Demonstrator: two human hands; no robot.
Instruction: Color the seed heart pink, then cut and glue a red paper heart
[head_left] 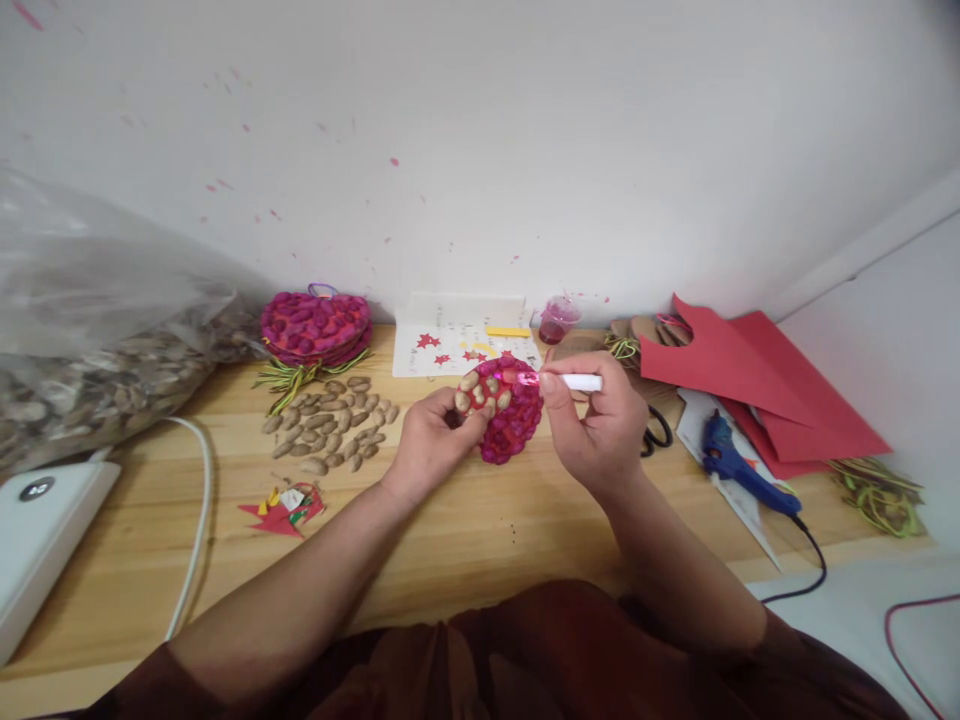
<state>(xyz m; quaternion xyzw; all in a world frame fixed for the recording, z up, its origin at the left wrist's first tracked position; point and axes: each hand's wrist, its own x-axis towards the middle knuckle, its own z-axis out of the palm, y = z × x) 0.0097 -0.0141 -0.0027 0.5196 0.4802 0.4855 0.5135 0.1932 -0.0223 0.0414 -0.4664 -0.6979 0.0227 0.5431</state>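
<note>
My left hand [431, 440] grips the left edge of a round piece covered in peanut shells [508, 418], mostly painted magenta, a few still bare tan at its upper left. My right hand [596, 425] pinches a white-handled brush [574, 382] whose pink tip touches the top of the piece. Both hands are held just above the wooden table [465, 530], near its middle.
Loose peanut shells [330, 422] lie left of my hands, behind them a stack of finished magenta pieces [315, 328]. A paint cup [556, 320] and a sheet with red stars [457, 345] stand by the wall. Red paper [757, 385], a blue glue gun [739, 468], scissors [660, 432] lie right. A plastic bag of shells [97, 370] fills the left.
</note>
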